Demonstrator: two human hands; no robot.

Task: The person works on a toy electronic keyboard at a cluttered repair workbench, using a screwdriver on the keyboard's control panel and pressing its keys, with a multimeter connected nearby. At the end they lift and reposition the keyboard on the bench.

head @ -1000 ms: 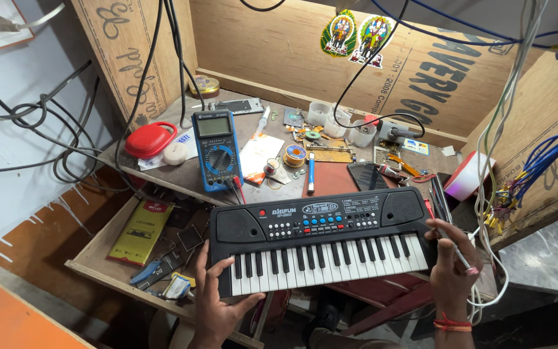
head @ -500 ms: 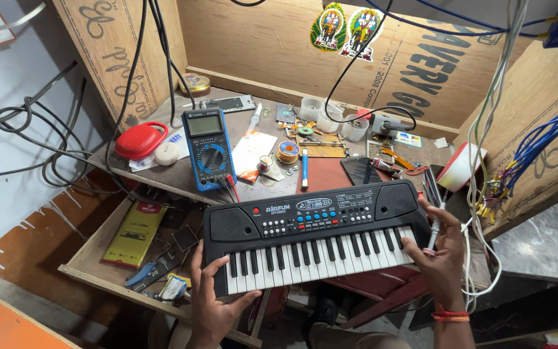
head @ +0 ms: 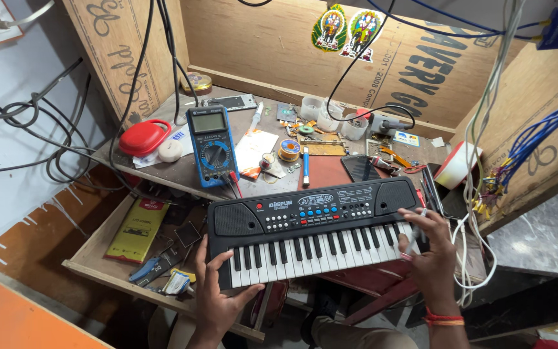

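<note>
Keyboard (head: 311,229) | glossy black plastic (slim, rectangular) | hands: left (head: 217,298), right (head: 431,252) grip ends

This was a small electronics repair workshop, set in a nook walled with plywood boards (head: 272,45). The cluttered surface (head: 163,169) carried a blue multimeter (head: 212,146), a spool of solder wire (head: 289,150), loose circuit parts and small plastic cups (head: 311,107). Black cables (head: 27,123) hung at the left, bundled blue wires (head: 544,132) at the right, and an open drawer (head: 108,268) of odds sat near left.
</note>
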